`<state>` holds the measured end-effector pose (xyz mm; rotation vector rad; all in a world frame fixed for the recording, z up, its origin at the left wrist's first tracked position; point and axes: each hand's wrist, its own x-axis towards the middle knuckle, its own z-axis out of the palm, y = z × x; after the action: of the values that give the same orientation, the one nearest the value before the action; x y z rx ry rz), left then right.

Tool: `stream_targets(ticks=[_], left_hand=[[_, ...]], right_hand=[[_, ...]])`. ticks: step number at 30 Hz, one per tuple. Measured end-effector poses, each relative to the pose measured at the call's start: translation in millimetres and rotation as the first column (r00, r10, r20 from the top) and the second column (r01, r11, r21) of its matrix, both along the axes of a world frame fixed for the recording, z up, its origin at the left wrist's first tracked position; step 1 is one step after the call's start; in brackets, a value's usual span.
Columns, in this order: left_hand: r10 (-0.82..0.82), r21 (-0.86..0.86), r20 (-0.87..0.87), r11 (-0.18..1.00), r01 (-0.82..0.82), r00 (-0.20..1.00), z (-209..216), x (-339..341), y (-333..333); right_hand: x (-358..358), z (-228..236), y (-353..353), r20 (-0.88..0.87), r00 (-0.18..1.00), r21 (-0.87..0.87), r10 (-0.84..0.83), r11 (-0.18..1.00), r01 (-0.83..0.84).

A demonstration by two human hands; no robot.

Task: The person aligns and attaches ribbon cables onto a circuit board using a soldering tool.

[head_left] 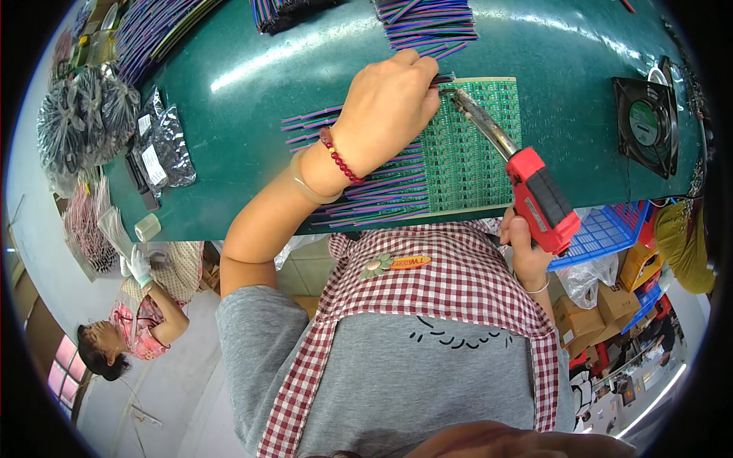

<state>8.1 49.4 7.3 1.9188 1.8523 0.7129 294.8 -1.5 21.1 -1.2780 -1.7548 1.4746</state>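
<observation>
Left hand (389,107) over upper left edge of green circuit panel (469,145), fingers curled, tips pinching end of striped wire (443,78) at panel's top corner; fingertips themselves hidden behind knuckles. Right hand (527,248) at table (252,99) edge, fist closed round red-and-black soldering gun (538,198), palm side hidden by handle. Metal tip (458,95) touching panel near pinched wire; exact joint too small to make out. Wire rows (382,191) partly covered by forearm. Black fan (647,126) at far right, distorted by the fisheye bend.
</observation>
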Motion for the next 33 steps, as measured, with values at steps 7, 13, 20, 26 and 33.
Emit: stream_targets(ticks=[7,13,20,26,33], left_hand=[[-0.004,-0.013,-0.02,1.0,0.004,1.0,0,0,2],[-0.008,-0.02,-0.029,1.0,0.007,1.0,4,-1,5],[-0.019,-0.018,-0.033,1.0,0.019,0.999,3,-2,7],[-0.02,-0.013,-0.034,1.0,0.019,0.999,4,-2,6],[0.011,-0.019,-0.047,1.0,-0.012,0.999,-1,-2,-1]], right_hand=[[4,-2,-4,-0.052,0.998,-0.061,-0.04,0.997,0.037],[12,-14,-1,0.062,0.994,0.045,0.089,0.995,-0.092],[-3,9,5,-0.119,0.991,-0.122,-0.065,0.991,0.05],[-6,7,2,-0.135,0.977,-0.119,-0.165,0.982,0.149],[-11,-3,10,-0.297,0.901,-0.14,-0.318,0.947,0.288]])
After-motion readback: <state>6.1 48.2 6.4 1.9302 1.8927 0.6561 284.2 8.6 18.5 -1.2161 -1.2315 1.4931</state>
